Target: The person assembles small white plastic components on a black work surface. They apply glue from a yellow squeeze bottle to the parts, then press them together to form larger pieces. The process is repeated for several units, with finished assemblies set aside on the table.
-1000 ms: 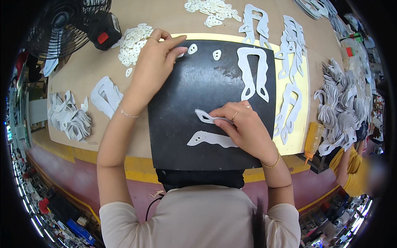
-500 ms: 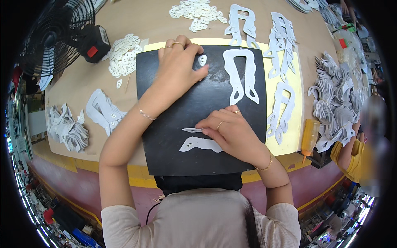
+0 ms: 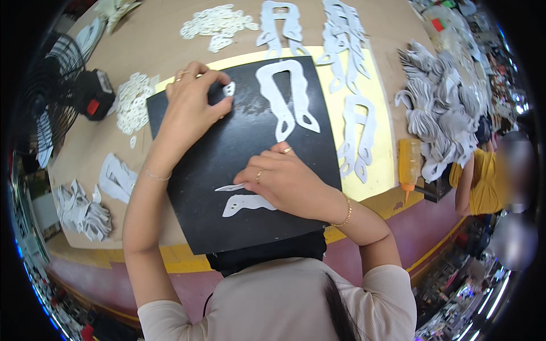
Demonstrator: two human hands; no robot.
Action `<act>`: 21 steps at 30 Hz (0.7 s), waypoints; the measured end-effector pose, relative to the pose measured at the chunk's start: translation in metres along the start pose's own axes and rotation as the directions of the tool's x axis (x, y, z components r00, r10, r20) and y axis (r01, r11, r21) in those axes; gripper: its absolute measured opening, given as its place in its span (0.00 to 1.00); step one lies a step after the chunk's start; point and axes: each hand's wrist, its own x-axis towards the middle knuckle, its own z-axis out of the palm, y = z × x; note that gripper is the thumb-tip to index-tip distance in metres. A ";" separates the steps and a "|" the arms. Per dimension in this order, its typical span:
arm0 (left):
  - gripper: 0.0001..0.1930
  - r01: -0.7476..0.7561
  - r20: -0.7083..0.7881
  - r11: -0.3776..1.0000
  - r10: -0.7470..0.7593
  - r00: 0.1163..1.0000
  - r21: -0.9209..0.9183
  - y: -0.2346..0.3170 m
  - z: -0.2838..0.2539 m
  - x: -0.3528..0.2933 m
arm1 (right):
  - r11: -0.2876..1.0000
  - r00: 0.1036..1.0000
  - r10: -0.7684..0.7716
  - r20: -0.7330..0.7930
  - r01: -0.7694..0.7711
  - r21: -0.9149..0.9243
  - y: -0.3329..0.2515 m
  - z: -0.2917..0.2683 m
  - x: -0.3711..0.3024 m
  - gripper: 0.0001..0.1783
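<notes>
A black sheet [image 3: 227, 153] lies on the table in front of me. My left hand [image 3: 190, 111] rests flat on its upper left part, fingers by a small white oval piece [image 3: 229, 89]. My right hand [image 3: 281, 179] pinches a thin white cut-out strip [image 3: 229, 187] against the sheet. Just below it lies a curved white cut-out [image 3: 245, 204]. A large white Y-shaped cut-out [image 3: 286, 99] sits on the sheet's upper right.
A yellow mat [image 3: 378, 113] under the sheet carries more white cut-outs [image 3: 355, 133]. Piles of white pieces [image 3: 441, 108] lie right; small ovals [image 3: 132, 102] and a black fan [image 3: 57, 105] left. An orange glue bottle [image 3: 408, 165] stands at right. Another person [image 3: 483, 182] sits beyond.
The view has shifted, so the sheet sits more to the right and tilted. My right hand stays on the thin strip; my left hand remains pressed on the sheet's upper left.
</notes>
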 end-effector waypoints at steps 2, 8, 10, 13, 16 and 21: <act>0.16 0.018 -0.001 1.000 -0.018 1.000 -0.001 0.000 -0.001 -0.001 | 1.000 1.000 0.001 -0.010 -0.001 0.025 0.001 0.004 0.000 0.05; 0.17 -0.011 -0.062 0.999 0.009 0.998 -0.036 -0.002 -0.010 0.001 | 1.000 1.000 -0.002 -0.015 0.002 0.030 0.001 0.003 0.000 0.05; 0.16 0.008 -0.091 0.998 -0.014 0.996 -0.068 -0.022 -0.020 0.005 | 0.999 1.000 0.008 -0.001 -0.008 0.036 0.000 0.000 0.000 0.05; 0.15 0.097 -0.095 0.986 -0.111 0.989 -0.136 -0.037 -0.036 0.001 | 0.999 0.999 0.018 0.027 -0.019 0.036 -0.003 -0.002 0.002 0.05; 0.15 0.174 -0.005 0.962 -0.179 0.984 -0.210 -0.030 -0.038 -0.003 | 0.999 1.000 0.009 0.029 -0.010 0.035 -0.001 0.000 0.004 0.06; 0.16 -0.208 0.040 0.962 0.218 0.975 -0.175 -0.025 -0.012 0.002 | 0.997 1.000 0.028 0.009 -0.028 0.067 -0.003 -0.002 0.006 0.05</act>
